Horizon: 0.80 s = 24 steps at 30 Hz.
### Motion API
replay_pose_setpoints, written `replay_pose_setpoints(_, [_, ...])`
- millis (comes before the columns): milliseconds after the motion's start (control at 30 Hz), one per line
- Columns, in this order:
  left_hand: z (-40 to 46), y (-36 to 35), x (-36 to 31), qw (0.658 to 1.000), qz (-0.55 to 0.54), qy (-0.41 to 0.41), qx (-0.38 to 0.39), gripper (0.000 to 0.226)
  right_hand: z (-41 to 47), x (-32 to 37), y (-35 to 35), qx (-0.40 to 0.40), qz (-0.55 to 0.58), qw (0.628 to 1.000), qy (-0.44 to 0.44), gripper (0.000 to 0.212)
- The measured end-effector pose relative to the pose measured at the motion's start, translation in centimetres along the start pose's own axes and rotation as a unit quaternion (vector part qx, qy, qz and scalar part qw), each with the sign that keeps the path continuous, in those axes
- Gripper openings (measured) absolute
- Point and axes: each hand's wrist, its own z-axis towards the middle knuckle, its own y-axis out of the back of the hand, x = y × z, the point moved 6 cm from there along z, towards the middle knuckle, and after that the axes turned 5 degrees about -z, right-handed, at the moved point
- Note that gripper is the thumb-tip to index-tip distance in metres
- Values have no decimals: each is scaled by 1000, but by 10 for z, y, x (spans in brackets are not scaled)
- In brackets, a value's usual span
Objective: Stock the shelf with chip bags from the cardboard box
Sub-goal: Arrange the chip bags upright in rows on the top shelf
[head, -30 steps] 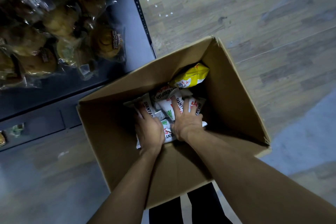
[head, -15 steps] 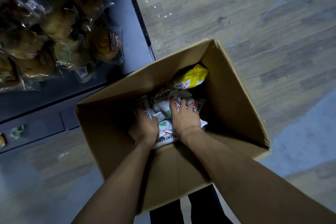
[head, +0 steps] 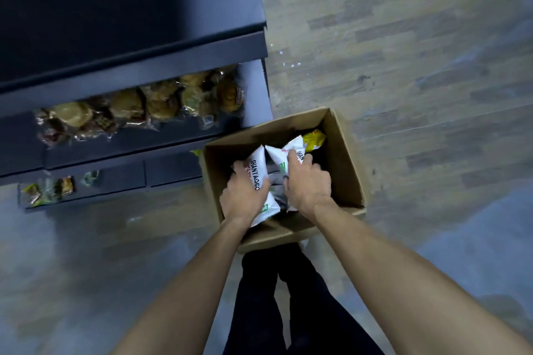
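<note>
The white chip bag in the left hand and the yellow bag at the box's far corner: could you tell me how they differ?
The white chip bag bears dark lettering; the yellow bag is yellow with a red mark. The left hand grips the white one; no hand touches the yellow one. The white bag shows nearly whole, the yellow partly hidden. Both are within the cardboard box.

Dim, soft motion blur (edges bend wide-angle).

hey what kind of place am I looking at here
Probably a small shop or stockroom: a dark metal shelf holds wrapped pastries, and both hands lift white chip bags from a cardboard box on the floor.
</note>
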Motion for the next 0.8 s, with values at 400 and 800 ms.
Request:
replay_pose_setpoints(400, [-60,107,-19,990,18,-98,-97,64,-75,27,105,-78,-6,996,31,56])
replay_pose_setpoints(800, [-97,239,24,955,30,-197,-220,58,-145,94,182,-218,43,975,30,56])
